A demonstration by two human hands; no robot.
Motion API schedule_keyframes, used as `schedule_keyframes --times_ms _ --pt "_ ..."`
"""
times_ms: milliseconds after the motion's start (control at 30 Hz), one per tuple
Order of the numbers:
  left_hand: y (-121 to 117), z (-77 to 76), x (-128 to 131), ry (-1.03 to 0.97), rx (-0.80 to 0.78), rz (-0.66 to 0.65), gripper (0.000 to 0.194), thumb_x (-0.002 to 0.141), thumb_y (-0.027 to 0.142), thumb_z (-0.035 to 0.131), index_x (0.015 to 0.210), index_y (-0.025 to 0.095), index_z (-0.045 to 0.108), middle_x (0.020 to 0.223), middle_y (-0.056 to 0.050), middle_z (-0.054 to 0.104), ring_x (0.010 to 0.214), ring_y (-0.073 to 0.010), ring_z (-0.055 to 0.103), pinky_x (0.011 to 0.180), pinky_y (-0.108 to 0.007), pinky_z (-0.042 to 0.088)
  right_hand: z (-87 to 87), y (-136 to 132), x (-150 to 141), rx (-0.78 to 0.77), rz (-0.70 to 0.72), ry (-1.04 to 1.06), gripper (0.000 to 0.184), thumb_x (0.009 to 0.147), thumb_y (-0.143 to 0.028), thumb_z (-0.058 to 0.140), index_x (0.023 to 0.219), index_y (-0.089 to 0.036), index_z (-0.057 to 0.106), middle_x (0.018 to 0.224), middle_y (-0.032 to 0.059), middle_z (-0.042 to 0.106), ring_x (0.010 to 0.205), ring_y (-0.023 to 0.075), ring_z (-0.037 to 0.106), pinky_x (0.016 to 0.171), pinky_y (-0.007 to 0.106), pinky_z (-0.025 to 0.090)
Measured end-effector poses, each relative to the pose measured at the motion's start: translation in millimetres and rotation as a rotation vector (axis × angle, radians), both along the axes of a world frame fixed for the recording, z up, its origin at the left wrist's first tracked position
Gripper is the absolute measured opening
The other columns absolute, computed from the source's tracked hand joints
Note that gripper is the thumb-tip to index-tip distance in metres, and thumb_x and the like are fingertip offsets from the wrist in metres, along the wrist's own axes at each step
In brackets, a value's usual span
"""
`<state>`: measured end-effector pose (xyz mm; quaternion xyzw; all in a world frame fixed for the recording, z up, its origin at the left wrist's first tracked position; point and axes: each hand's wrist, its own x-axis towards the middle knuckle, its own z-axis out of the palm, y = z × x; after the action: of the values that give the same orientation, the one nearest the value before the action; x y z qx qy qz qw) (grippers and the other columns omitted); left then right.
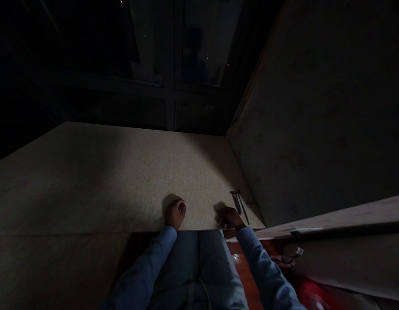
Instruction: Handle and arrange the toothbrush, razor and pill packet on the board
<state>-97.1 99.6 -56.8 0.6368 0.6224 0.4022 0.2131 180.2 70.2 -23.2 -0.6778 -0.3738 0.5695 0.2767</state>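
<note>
My left hand [176, 213] is curled into a loose fist at the front edge of the pale tabletop [147, 172]. A small dark gap shows inside its curl, and I see no object there. My right hand [230, 218] rests near the same edge, a short way to the right. Its fingers are bent inward and dim, so whatever they may hold is hidden. Just beyond the right hand lie two slim tools with crosswise heads: a shorter dark one [236, 202] and a longer, thinner one [244, 207]. Neither hand touches them.
A dark panel [315, 129] rises along the table's right side. Dark window frames [170, 103] stand behind the far edge. A small dark piece [250, 203] lies near the panel. Below right are a cable with a white tag [299, 250] and something red [315, 295].
</note>
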Motion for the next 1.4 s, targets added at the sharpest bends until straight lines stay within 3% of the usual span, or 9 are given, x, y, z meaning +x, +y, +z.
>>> schedule_keyframes --times_ms 533,767,1200,1400 --pt "3 7.7 3 0.06 -0.028 0.08 0.013 0.075 0.026 0.056 0.076 0.026 0.069 0.081 -0.004 0.076 0.073 -0.0212 0.068 0.073 -0.03 0.055 -4.2 0 -1 0.042 0.054 0.025 0.034 0.07 -0.051 0.07 0.071 -0.02 0.056 0.048 -0.003 0.064 0.031 0.0106 0.053 0.028 0.018 0.032" --pt "2 2.3 1 0.103 -0.099 0.122 0.017 0.076 0.03 0.056 0.083 0.025 0.07 0.086 -0.004 0.076 0.078 -0.0221 0.07 0.077 -0.031 0.056 -8.1 -13 4 0.106 0.121 0.088 0.043 0.069 -0.059 0.067 0.084 -0.02 0.062 0.059 -0.0034 0.067 0.035 0.0104 0.055 0.029 0.019 0.036" --pt "2 -0.8 -5 0.12 -0.138 0.115 0.022 0.079 0.033 0.055 0.087 0.019 0.07 0.097 -0.011 0.075 0.09 -0.0265 0.071 0.086 -0.037 0.057 -14.1 -15 13 0.106 0.208 0.181 0.028 0.074 -0.046 0.068 0.089 -0.022 0.065 0.066 -0.0008 0.068 0.039 0.0129 0.058 0.03 0.022 0.041" --pt "1 -3.4 -5 0.099 -0.102 0.097 0.023 0.08 0.032 0.053 0.088 0.02 0.071 0.097 -0.009 0.076 0.091 -0.0249 0.072 0.086 -0.036 0.057 -17.3 -15 13 0.131 0.191 0.188 0.036 0.071 -0.049 0.069 0.092 -0.019 0.064 0.066 0.0005 0.069 0.038 0.0133 0.059 0.03 0.022 0.041"
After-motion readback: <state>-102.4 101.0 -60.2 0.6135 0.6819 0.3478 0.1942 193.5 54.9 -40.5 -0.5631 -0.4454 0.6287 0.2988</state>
